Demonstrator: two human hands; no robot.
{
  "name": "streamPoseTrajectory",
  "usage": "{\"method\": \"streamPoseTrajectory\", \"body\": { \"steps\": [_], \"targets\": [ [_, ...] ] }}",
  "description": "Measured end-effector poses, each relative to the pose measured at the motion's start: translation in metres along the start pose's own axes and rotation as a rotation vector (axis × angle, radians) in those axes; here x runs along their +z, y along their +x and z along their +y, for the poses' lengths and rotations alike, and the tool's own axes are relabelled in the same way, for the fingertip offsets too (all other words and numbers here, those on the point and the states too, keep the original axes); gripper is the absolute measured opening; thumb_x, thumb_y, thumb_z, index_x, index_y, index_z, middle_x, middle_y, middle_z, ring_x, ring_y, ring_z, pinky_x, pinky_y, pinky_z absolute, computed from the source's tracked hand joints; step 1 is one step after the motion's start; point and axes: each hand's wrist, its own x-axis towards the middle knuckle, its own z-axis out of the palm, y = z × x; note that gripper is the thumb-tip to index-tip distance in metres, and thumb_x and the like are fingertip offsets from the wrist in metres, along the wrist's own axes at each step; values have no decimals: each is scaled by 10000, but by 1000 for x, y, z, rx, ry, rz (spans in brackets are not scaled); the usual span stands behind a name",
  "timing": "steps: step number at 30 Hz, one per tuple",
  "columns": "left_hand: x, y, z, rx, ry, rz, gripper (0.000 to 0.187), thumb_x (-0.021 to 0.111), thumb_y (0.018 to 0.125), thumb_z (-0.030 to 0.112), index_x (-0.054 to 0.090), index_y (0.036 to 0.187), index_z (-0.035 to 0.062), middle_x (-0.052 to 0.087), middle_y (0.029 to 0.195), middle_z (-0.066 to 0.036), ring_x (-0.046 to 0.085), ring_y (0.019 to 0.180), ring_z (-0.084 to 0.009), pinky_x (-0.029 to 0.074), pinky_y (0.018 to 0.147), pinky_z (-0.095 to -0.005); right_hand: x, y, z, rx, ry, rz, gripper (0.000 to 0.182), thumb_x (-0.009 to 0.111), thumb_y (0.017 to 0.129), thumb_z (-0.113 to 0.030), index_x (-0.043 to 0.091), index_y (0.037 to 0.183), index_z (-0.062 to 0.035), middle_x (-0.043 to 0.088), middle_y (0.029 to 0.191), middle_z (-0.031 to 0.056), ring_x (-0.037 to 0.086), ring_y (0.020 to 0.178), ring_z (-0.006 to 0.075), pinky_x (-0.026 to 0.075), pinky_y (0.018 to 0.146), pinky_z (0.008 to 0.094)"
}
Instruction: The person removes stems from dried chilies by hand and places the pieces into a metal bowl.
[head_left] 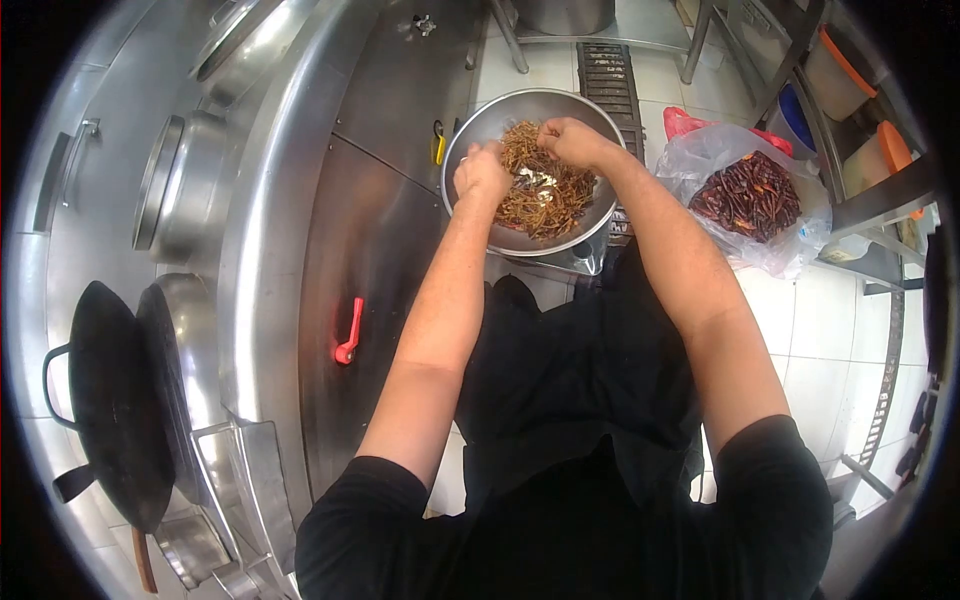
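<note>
A wide metal bowl [486,122] stands in front of me, holding a heap of thin brown dried strips [548,212] that look like stalks or cut dried chillies. Whitish bits [537,184] show in the middle of the heap. My left hand [483,173] is at the bowl's left side with curled fingers, beside the heap. Over the upper right of the heap, my right hand [568,142] has its fingers closed, their tips down in the strips. What either hand holds is too small or hidden to make out.
To the right, an open clear plastic bag of dark red dried chillies [750,196] lies on the white tiled floor. A steel counter front with a red lever handle [349,335] and a yellow tag [438,145] runs along the left. Black wok [118,405] far left; shelves with tubs right.
</note>
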Motion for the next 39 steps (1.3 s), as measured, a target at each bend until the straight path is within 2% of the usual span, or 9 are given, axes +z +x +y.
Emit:
{"method": "streamPoseTrajectory", "body": {
  "steps": [5,11,14,20,24,27,31,35,39],
  "targets": [
    [8,4,16,9,127,-343,263,683,850,201,756,1101,177,744,1160,-121,700,1102,-332,555,956,-438,-4,-5,-3,3,-70,31,149,642,970,-183,667,920,-45,680,787,58,604,732,177,495,715,370],
    [1,0,19,-62,160,-455,312,704,851,213,758,1140,110,724,1203,-182,699,1139,-307,553,966,-436,0,-1,1,25,-134,10,177,652,963,-223,679,942,-49,704,832,104,637,798,220,505,755,390],
    [9,9,7,-53,63,-349,269,737,845,224,768,1060,66,755,1082,-190,726,1048,-331,565,911,-434,1,-2,-1,-24,-203,-20,226,662,964,-272,680,973,-47,711,862,132,652,829,245,509,778,398],
    [-16,12,2,42,-465,-260,285,794,845,286,765,1003,51,743,799,-72,687,735,-174,538,738,-343,15,-1,-7,-55,-129,-21,322,668,970,-358,680,998,-38,714,912,156,661,866,277,511,801,426],
    [-20,7,7,91,-555,-215,271,789,857,261,765,1011,39,724,775,-37,653,736,-113,529,719,-306,19,-4,-10,-149,-160,53,383,636,983,-390,681,1044,-14,711,910,166,665,878,297,506,807,434],
    [-9,13,-1,82,-713,-304,246,776,858,254,773,1037,85,754,840,-63,703,781,-175,549,758,-335,14,5,-3,-122,-117,155,418,602,995,-402,687,1086,-3,716,935,182,670,899,311,504,836,423],
    [5,5,-2,150,-34,-353,262,727,863,238,769,1121,218,765,1072,-115,721,1017,-330,556,916,-436,4,14,4,7,65,171,432,594,1000,-397,699,1089,12,719,916,177,671,861,280,507,827,412],
    [12,7,8,36,158,-468,279,708,880,263,752,1144,182,737,1188,-134,700,1113,-310,539,974,-430,1,4,-1,38,138,159,412,604,1000,-380,703,1071,14,718,857,126,654,783,231,506,765,404],
    [16,5,7,9,193,-436,271,714,871,265,746,1110,142,743,1147,-139,699,1105,-322,541,968,-434,0,1,-10,85,109,67,356,590,990,-338,698,991,1,715,803,94,647,738,205,506,732,384]
  ]
}}
